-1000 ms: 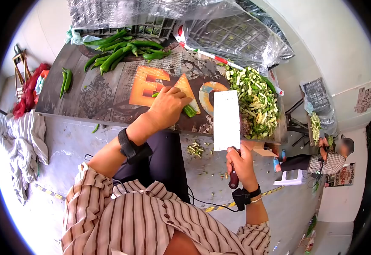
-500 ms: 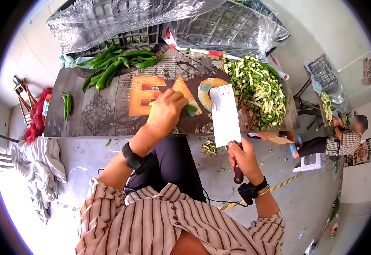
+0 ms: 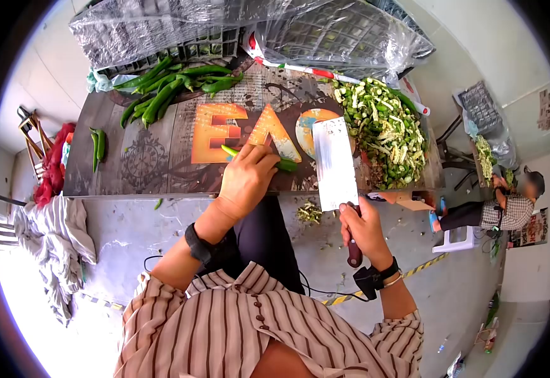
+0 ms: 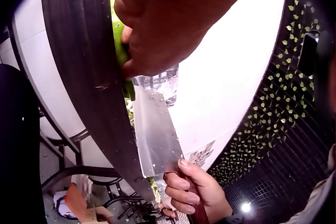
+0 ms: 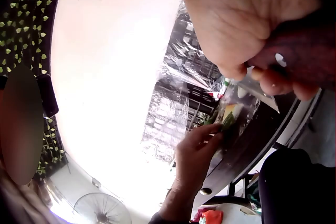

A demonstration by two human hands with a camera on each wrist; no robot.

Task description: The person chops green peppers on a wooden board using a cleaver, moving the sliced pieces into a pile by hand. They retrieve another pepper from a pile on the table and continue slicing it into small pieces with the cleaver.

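Note:
On the patterned table (image 3: 174, 179), my left hand (image 3: 248, 176) holds a green pepper (image 3: 287, 165) by its middle, one end showing on each side of the fingers. In the left wrist view the fingers lie along the pepper (image 4: 120, 50). My right hand (image 3: 364, 230) grips the dark handle of a wide cleaver (image 3: 336, 165), its blade to the right of the pepper and apart from it. The right wrist view shows the cleaver's handle (image 5: 302, 58) in the curled fingers. A heap of chopped peppers (image 3: 388, 135) lies right of the blade.
Whole green peppers (image 3: 161, 101) are piled at the back left, with two more (image 3: 98, 148) near the left edge. Plastic-covered crates (image 3: 344, 38) stand along the back. Another person (image 3: 508, 205) sits at the far right. Cut bits (image 3: 309, 213) lie on the floor.
My left hand has shifted slightly down in the head view, and the pepper under it now lies flatter, with more of both ends showing. The right hand still holds the cleaver.

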